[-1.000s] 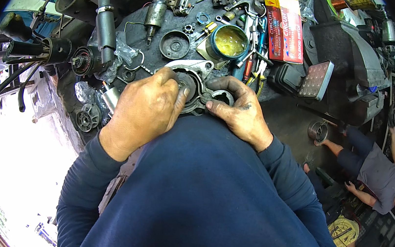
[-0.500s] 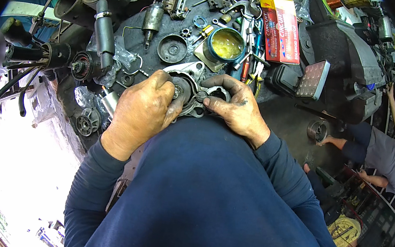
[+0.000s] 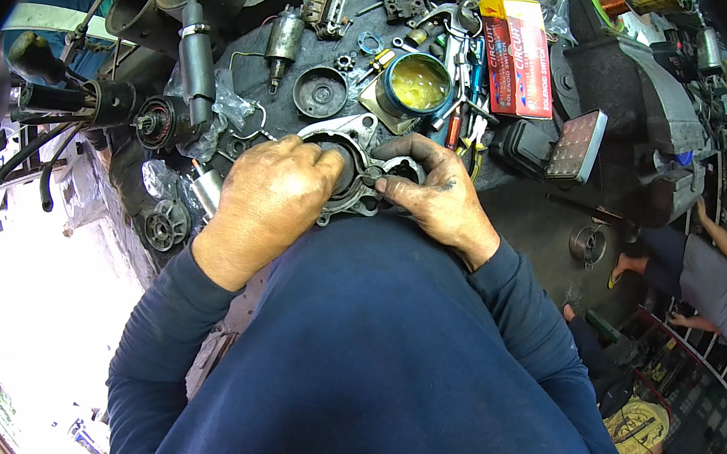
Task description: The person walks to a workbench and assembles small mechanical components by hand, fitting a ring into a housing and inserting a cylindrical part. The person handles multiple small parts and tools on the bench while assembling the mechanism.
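Note:
A cast-metal housing (image 3: 360,125) with flanged ears rests at the bench edge, against the front of my dark blue top. My left hand (image 3: 275,191) is closed, its fingers curled over a dark round part (image 3: 341,163) seated in the wide bore. The back of this hand hides most of that part and its fingertips. On the other side, my right hand (image 3: 446,203) pinches the housing between thumb and bent forefinger, beside its smaller round opening. Whether a small piece sits between those two fingertips is hard to make out. Both hands are dark with grease.
Beyond the housing stand a metal end cap (image 3: 319,90), an open tub of yellow grease (image 3: 442,90) and a small motor (image 3: 284,38). Pliers (image 3: 478,134), a red box (image 3: 522,58) and a lamp (image 3: 576,146) lie rightward. Another person (image 3: 721,271) is at far right.
My left hand has rolled forward, its thumb now tucked out of sight and its fingers over the round part. My right hand stays put. The other person's hand has left a metal ring on the floor.

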`<act>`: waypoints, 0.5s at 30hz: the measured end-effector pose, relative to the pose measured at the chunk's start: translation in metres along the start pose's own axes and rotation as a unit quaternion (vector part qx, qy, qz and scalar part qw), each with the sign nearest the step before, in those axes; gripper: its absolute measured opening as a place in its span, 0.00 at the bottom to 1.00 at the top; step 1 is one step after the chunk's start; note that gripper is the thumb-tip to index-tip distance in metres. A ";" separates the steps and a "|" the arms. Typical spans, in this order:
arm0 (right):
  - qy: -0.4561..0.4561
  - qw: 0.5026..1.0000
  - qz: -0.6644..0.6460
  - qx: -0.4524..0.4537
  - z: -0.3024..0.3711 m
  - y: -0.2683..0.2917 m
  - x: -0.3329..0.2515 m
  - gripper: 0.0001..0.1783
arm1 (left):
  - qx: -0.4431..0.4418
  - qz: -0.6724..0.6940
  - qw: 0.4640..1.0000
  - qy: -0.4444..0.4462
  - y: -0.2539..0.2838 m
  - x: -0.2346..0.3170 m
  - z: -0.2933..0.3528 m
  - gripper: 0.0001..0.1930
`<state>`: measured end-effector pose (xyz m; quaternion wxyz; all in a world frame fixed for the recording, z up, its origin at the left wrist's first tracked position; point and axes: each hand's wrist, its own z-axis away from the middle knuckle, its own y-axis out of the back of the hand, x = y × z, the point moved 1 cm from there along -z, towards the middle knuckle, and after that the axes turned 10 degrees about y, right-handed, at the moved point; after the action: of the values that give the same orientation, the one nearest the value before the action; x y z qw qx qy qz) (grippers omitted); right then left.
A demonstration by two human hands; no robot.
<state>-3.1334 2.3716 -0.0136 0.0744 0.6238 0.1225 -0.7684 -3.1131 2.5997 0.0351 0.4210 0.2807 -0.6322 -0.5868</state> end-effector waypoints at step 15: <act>-0.026 0.999 0.022 -0.022 -0.006 0.009 -0.013 0.17 | 0.046 0.063 0.996 -0.034 0.015 -0.005 0.003 0.08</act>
<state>-3.1228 2.3636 -0.0028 0.1082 0.6045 0.1238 -0.7794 -3.1111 2.6075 0.0486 0.4219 0.2390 -0.6893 -0.5383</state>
